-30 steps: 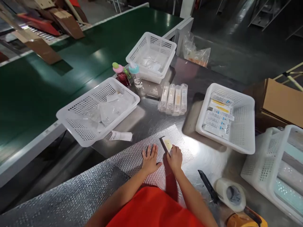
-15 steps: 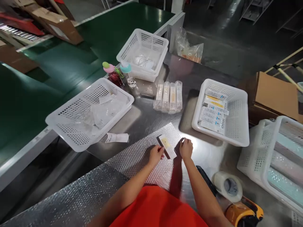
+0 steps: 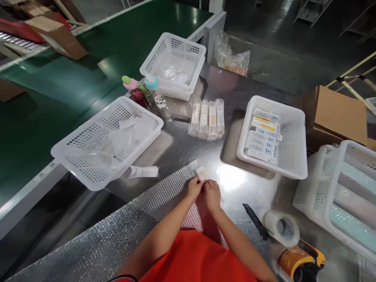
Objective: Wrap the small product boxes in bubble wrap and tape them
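Note:
A small white box [image 3: 201, 172] with a yellowish patch lies near the end of a long bubble wrap sheet [image 3: 164, 196], a layer of the film over it. My left hand [image 3: 195, 188] is closed on the near end of the wrapped box, fingers pinched together. Beside it, my right hand [image 3: 212, 194] pinches the film along the box's right side. The two hands nearly touch, and they hide the box's near end. Beyond them, several bubble-wrapped boxes [image 3: 208, 118] lie side by side on the metal table [image 3: 182, 150].
White baskets stand left [image 3: 88, 131], at the back [image 3: 173, 64] and right, the right basket [image 3: 289, 137] holding several boxes. A black cutter [image 3: 255, 221], a tape roll [image 3: 282, 229] and an orange-black tape dispenser [image 3: 299, 260] lie near right. Two bottles [image 3: 138, 92] stand by the conveyor.
My right hand has moved left to join my left hand. The film's right end has been folded over the box, which lay bare on the sheet before.

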`<state>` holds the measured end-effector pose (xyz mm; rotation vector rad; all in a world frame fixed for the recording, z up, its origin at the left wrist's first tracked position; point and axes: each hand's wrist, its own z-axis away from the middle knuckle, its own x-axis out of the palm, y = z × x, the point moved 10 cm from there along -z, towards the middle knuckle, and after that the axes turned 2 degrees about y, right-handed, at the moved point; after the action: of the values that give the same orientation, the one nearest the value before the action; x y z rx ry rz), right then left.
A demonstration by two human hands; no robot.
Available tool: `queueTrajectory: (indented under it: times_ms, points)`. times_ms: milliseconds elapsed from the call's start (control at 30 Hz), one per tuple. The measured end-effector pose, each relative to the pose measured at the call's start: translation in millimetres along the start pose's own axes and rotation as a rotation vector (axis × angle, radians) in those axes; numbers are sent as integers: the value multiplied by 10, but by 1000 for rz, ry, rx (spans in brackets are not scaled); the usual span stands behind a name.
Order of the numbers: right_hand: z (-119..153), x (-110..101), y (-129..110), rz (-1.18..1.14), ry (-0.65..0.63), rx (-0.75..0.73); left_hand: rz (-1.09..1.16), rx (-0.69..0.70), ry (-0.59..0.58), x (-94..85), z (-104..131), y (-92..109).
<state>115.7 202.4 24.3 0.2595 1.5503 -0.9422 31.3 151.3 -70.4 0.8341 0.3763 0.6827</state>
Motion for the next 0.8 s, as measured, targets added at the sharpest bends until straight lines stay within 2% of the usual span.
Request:
queueTrajectory:
  times_ms: [167, 300, 400, 533, 667, 800]
  points:
    - [271, 197, -97, 6, 75, -118, 64, 32, -93, -12, 173, 41]
    - [387, 229, -179, 27, 68, -149, 63, 49, -55, -50, 214, 31]
    - [271, 132, -82, -18, 32, -68, 35, 51, 1, -53, 167, 32]
    - [-79, -94, 303, -52, 0, 113, -7, 2, 20, -21, 146, -2]
    - [-296, 14, 569, -71, -208, 215, -117, -28, 70, -67, 191, 9]
    - [-315, 60, 568, -62, -237, 217, -284, 52, 176, -193, 285, 207]
